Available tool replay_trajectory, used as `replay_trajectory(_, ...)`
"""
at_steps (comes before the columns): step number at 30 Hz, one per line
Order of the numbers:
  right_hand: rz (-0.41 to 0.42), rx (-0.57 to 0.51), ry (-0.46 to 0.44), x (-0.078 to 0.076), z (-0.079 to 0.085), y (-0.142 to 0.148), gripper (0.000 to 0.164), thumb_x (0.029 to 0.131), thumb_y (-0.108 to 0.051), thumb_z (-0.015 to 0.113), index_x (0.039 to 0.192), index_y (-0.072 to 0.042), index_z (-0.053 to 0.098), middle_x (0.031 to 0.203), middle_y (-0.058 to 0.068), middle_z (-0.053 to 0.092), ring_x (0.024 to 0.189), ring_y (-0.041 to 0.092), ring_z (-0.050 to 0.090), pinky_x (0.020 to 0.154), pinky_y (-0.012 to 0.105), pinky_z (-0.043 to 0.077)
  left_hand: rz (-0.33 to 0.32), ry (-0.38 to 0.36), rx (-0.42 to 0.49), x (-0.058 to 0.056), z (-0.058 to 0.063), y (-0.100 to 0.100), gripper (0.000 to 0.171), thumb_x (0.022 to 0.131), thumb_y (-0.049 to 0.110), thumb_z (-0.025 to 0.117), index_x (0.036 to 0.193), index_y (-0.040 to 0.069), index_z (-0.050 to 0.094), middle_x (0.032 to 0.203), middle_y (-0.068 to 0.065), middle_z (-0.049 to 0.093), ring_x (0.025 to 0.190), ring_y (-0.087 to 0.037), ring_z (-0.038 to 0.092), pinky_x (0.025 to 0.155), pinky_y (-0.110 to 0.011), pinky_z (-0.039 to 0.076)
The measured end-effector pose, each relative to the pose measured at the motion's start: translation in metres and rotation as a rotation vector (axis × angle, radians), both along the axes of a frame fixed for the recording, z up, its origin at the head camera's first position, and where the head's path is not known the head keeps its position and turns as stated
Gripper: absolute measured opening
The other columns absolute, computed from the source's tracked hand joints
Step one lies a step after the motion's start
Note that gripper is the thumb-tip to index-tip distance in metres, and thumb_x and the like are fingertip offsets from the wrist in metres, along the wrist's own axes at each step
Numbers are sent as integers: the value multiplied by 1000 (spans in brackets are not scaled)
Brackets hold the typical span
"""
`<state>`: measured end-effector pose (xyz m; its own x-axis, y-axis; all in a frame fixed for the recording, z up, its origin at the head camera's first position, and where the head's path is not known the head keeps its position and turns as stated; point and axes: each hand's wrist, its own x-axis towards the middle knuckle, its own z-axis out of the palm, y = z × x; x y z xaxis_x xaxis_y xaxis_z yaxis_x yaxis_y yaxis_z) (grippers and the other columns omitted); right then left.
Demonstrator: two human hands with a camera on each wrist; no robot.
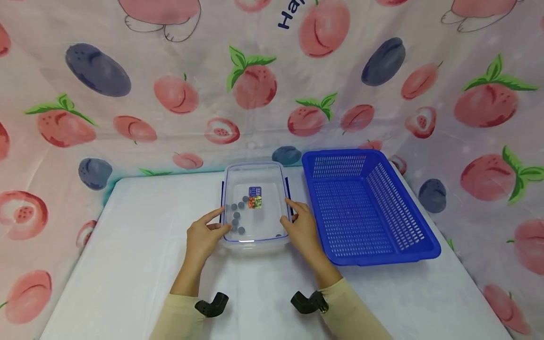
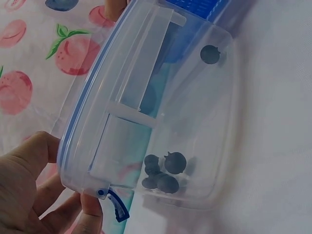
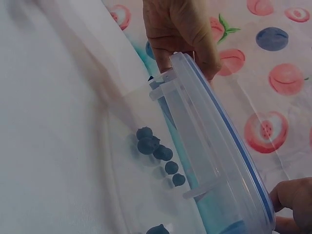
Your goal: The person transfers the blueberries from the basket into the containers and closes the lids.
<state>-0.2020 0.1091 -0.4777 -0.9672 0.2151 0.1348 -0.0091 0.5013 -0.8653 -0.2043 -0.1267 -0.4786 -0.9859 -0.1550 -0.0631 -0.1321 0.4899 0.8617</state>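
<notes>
A clear plastic food container point(image 1: 255, 245) rests on the table, its transparent lid point(image 1: 272, 177) in place with a blue seal round the edge. Several blueberries point(image 1: 241, 230) lie inside, mostly bunched at the left; one sits apart at the near right. My left hand point(image 1: 205, 238) grips the container's left side, thumb at the lid's edge and fingers at the side. On the opposite side, my right hand point(image 1: 302, 227) holds the lid edge between thumb and fingers. In the left wrist view a blue latch point(image 2: 118, 207) sticks out from the side, unfastened.
Right of the container stands a blue plastic basket point(image 1: 361, 189) with slotted walls, close to the right hand. A white cloth covers the table point(image 1: 140, 226). Behind it hangs a fruit-print curtain point(image 1: 250, 132). A small printed label point(image 1: 255, 197) is on the lid.
</notes>
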Motion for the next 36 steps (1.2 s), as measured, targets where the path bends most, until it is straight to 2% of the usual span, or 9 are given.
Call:
replay_trajectory(7, 23, -1, 24, -2, 2, -3, 51, 81, 1, 67, 132, -1, 61, 123, 19, 59, 77, 20, 52, 61, 20, 42, 12, 3, 0, 0, 1, -4, 52, 80, 21, 78, 131, 19, 66, 93, -13, 74, 79, -17, 65, 55, -23, 43)
replay_trajectory(12, 22, 11, 11, 1, 4, -5, 52, 81, 0, 68, 132, -2, 62, 124, 19, 59, 78, 20, 53, 62, 20, 43, 17, 1, -1, 2, 1, -5, 52, 80, 20, 79, 130, 21, 66, 95, -14, 74, 83, -18, 67, 55, -23, 43)
replay_trajectory(23, 9, 12, -12, -2, 4, -6, 52, 82, -2, 68, 133, -5, 61, 127, 17, 58, 82, 22, 55, 63, 21, 45, 28, 6, 11, -2, 0, -4, 53, 79, 18, 78, 130, 19, 66, 98, -16, 74, 87, -22, 69, 57, -23, 44)
replay_trajectory(36, 6, 36, -3, 1, -2, -8, 51, 83, -4, 69, 134, -5, 61, 126, 18, 59, 82, 19, 55, 63, 22, 47, 39, 17, 12, 1, -4, -5, 52, 79, 19, 78, 130, 19, 66, 97, -16, 73, 88, -25, 68, 53, -22, 43)
